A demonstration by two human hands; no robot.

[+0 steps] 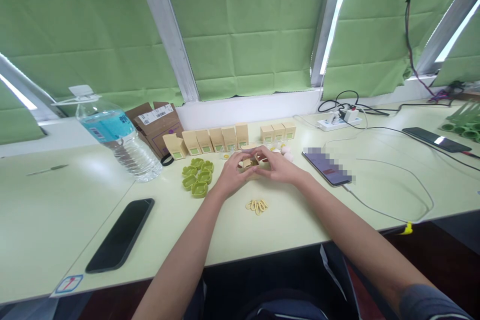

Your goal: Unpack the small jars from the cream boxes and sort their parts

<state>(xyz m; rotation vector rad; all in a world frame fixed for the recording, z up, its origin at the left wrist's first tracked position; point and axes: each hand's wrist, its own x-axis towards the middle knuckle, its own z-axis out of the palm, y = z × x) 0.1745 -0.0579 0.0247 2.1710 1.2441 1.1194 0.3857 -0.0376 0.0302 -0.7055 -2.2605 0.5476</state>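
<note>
Hands: left hand and right hand meet at mid-desk, the fingers of both clamped on a small tan cardboard box.
Box: held between the two palms, low over the pale green table, just in front of a row of tan cartons with green labels.
Front: a heap of pale yellow rings lies near the wrists.
Left: green moulded plastic cups, a clear plastic water bottle and a black smartphone.
Right: a lit-screen smartphone lies beside the right hand.
</note>
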